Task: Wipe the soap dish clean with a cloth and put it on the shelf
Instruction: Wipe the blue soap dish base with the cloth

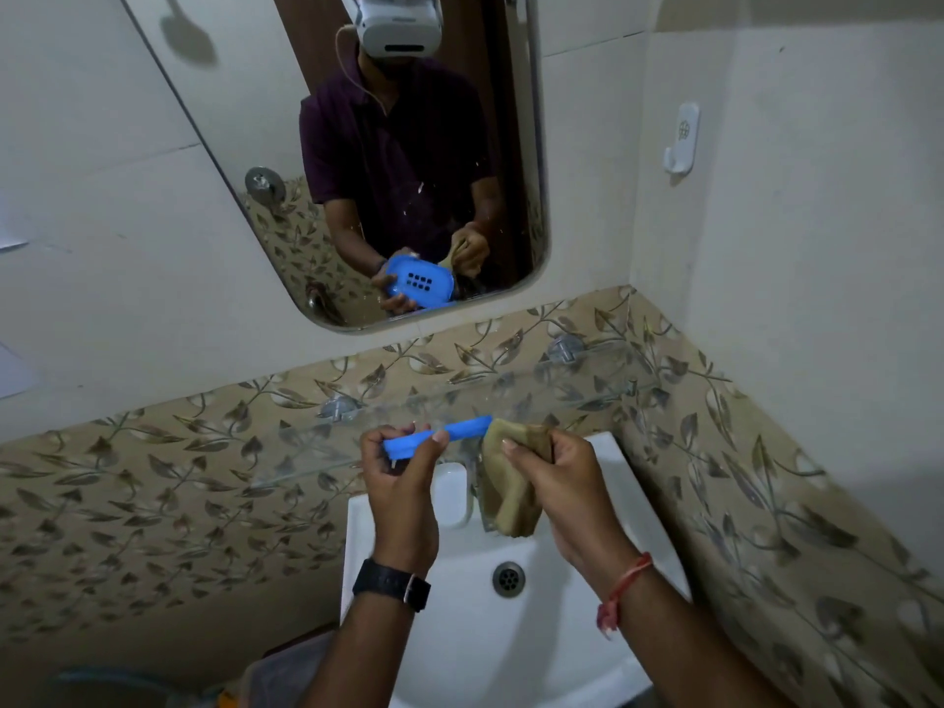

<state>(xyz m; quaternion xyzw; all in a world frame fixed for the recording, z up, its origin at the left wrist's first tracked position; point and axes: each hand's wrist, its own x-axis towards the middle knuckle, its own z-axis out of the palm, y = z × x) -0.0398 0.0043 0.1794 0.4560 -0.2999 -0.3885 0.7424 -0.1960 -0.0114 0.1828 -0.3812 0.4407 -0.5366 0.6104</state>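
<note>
Tap (477,465) perhaps behind cloth (511,498)

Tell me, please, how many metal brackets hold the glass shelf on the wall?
2. One bracket is at the left, above the left hand; the other bracket is at the right, below the mirror. None seems hidden.
</note>
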